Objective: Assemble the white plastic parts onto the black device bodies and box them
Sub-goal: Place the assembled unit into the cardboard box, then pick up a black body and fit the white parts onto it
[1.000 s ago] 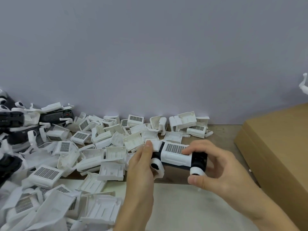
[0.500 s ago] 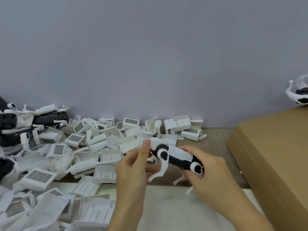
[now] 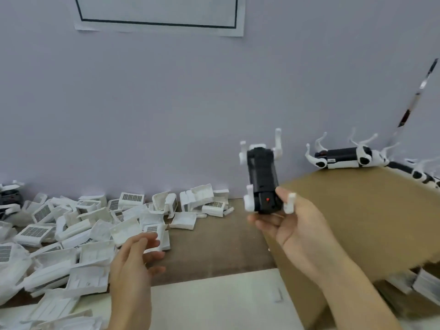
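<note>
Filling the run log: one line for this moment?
right hand: holds black device | left hand: free | cardboard box: beside

White parts (image 3: 78, 234) lie heaped left on the table (image 3: 214, 248); cardboard box (image 3: 371, 225) stands right.

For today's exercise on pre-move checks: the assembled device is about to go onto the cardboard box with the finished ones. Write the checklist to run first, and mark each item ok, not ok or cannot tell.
1. Right hand grips the device at its near end: ok.
2. All four white legs show on the device: ok.
3. White cover seated on the far side of the device: cannot tell, only the black underside faces the camera.
4. Left hand is free, fingers loose above the white parts: ok.
5. Bare space on the box in front of the finished devices: ok.
</note>
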{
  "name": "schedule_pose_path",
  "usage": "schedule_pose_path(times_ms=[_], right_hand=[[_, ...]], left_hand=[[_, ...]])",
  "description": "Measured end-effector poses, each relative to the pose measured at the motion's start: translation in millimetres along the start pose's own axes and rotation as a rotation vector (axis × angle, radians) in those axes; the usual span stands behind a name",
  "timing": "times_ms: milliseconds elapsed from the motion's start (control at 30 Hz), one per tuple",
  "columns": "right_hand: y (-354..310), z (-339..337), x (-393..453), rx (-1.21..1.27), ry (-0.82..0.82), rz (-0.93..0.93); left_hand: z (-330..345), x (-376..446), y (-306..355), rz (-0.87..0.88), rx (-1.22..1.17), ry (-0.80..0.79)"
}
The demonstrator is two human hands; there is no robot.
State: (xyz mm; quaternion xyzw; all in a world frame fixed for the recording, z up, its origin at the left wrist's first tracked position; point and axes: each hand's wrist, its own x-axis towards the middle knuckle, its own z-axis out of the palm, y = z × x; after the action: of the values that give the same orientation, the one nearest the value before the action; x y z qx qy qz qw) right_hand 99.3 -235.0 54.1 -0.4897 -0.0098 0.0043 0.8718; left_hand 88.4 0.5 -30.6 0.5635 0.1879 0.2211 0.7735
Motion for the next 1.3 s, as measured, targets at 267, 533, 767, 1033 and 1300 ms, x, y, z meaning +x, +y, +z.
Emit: schedule_pose_path(times_ms=[267, 533, 767, 1033, 1300], right_hand=[[-179.0, -67.7, 31.3, 0.261, 0.432, -0.443], [-116.5, -86.7, 63.6, -1.803, 0.500, -0.471], [-127.5, -105.5, 96.6, -2.432, 0.506, -0.350], [-174.3, -132.2, 82.4, -2.011, 0.893, 0.106], [-83.2, -38.8, 43.7, -1.572, 0.472, -0.573]], left_hand=[[2.4, -1.4, 2.1, -0.048, -0.030, -0.003], [7.8, -2.0, 2.3, -0.062, -0.008, 0.006], [6.3, 2.0, 0.1, -0.115, -0.002, -0.073], [6.8, 6.8, -7.0, -0.153, 0.063, -0.100], [11.4, -0.2, -9.0, -0.139, 0.143, -0.128]])
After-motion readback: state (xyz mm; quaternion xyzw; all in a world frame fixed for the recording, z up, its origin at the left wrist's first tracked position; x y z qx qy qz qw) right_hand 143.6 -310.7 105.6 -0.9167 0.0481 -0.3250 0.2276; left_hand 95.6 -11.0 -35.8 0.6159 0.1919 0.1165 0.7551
